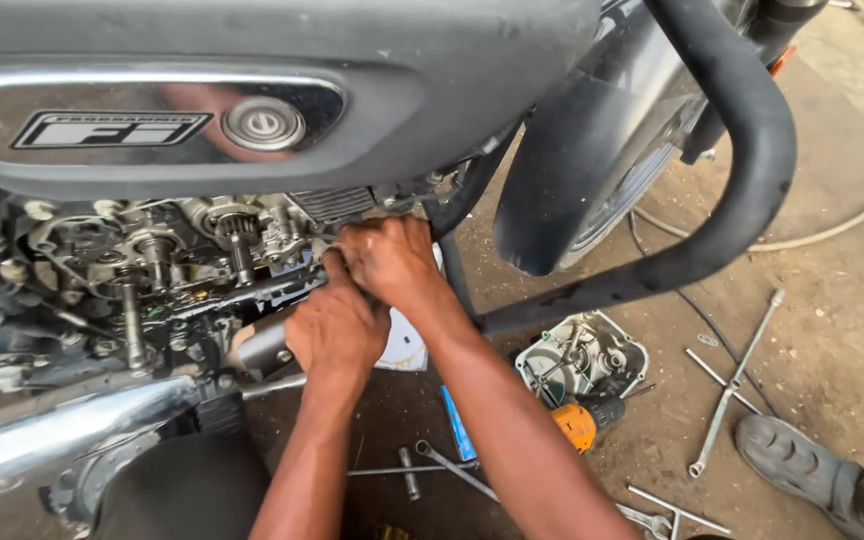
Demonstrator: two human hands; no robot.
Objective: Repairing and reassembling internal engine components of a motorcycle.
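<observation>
Lower edge, near: forearms rising from the bottom of the frame, elbows cut off. Left hand (pixel 337 330) knuckles up, fingers curled under and closed, pressed against the engine (pixel 182 270) at its right end; object gripped, if any, hidden beneath the palm. Right hand (pixel 392 262) just above and touching the left, wrist bent, fingers folded down onto the same spot; fingertips out of sight, so closed but grip contents not discernible. Engine open, cover off, gears (pixel 237 232) and shafts exposed, directly left of both hands. White part (pixel 407 348) partly visible under the right forearm, shape unclear. On the ground below: blue tool (pixel 458 425), spanners (pixel 452 467), orange-handled tool (pixel 580 422), removed cover (pixel 582 355) lying inside up, cross wrench (pixel 737 385) further right. Grey shoe (pixel 802 470) of another person at lower right, leg cut off. Chrome pipe (pixel 62 425) at lower left, end out of frame. Above: black tank (pixel 252 90) filling the top, black crash bar (pixel 742 170) arching right, front mudguard (pixel 572 170) and wheel behind it, mostly concealed.
</observation>
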